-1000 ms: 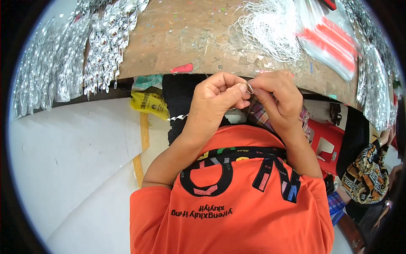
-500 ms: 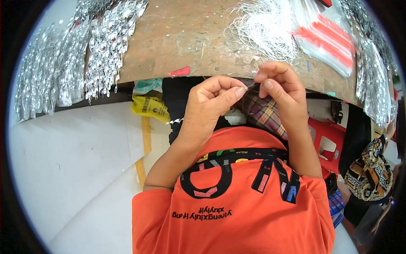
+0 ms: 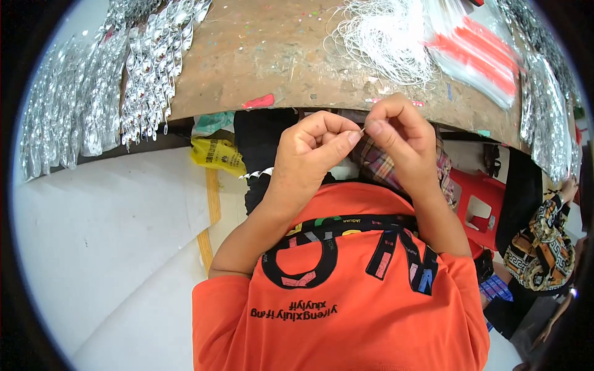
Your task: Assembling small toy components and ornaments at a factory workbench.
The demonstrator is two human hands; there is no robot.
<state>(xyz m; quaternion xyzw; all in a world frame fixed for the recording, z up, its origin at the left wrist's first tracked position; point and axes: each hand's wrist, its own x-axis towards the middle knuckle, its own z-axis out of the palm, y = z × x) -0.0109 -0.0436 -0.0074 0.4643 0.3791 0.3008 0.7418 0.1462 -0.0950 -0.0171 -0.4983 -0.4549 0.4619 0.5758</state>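
Note:
My left hand (image 3: 315,151) and my right hand (image 3: 402,142) meet just in front of the table edge, fingertips almost touching. Each is closed in a pinch of thumb and forefinger. Between the tips shows a tiny thin sliver (image 3: 363,130), too small to name. From behind my left wrist pokes the end of a twisted silver strip (image 3: 255,174); whether it joins what I pinch is hidden. Beyond my right hand, a tangled bundle of white string (image 3: 390,43) lies on the brown table (image 3: 266,49).
Silver twisted strips (image 3: 158,68) hang over the table's left edge, more silver strips (image 3: 544,117) at the right. Clear and red plastic packs (image 3: 473,52) lie beside the string. Below are a yellow bag (image 3: 216,154) and a red stool (image 3: 473,207). Another person's patterned sleeve (image 3: 541,253) shows at right.
My right hand has come down and left, and its fingers have closed in to my left fingertips. The left hand has barely moved. More of the silver strip's end shows by my left wrist.

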